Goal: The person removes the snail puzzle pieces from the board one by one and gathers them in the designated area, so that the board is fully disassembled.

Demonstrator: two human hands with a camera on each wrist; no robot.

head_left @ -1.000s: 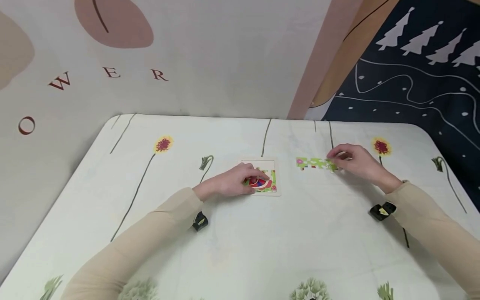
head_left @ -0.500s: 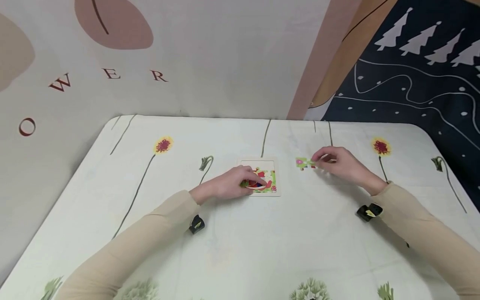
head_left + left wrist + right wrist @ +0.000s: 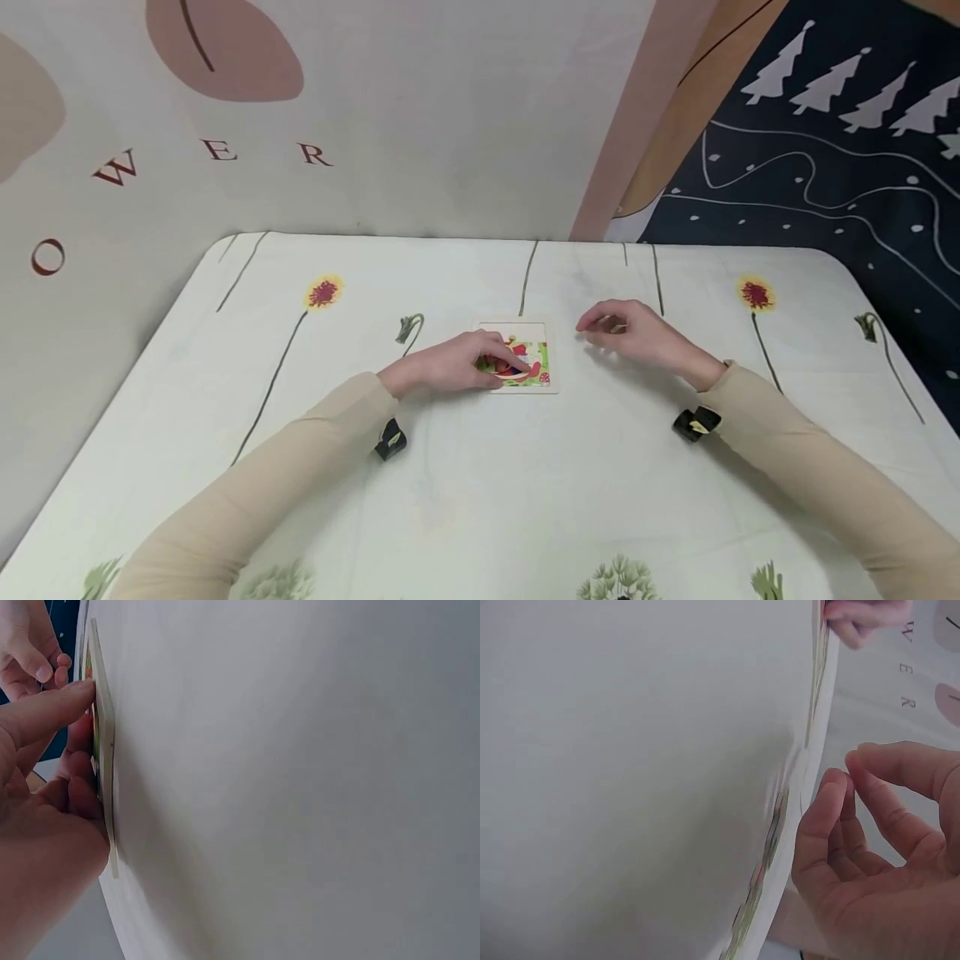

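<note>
A small square puzzle board (image 3: 534,331) lies on the table, its upper strip pale and its lower part filled with a colourful picture (image 3: 537,367). My left hand (image 3: 459,361) rests on it from the left, fingers across the picture and covering part of it. In the left wrist view, the thumb touches near the edge of the board (image 3: 107,750). To the right of the board hovers my right hand (image 3: 637,335), thumb and fingertips slightly apart. The right wrist view shows a row of puzzle pieces (image 3: 763,859) flat on the table beneath it; the head view hides them behind that hand.
A white cloth with printed flowers covers the table (image 3: 480,483). Behind stands a pale wall (image 3: 435,108) with printed letters. At the right hangs a dark fabric (image 3: 795,175) with white trees. Black devices (image 3: 391,440) sit under both wrists.
My right hand has moved left along the puzzle pieces toward the board, covering those that showed earlier. My left hand has stayed on the board, its index finger shifting slightly.
</note>
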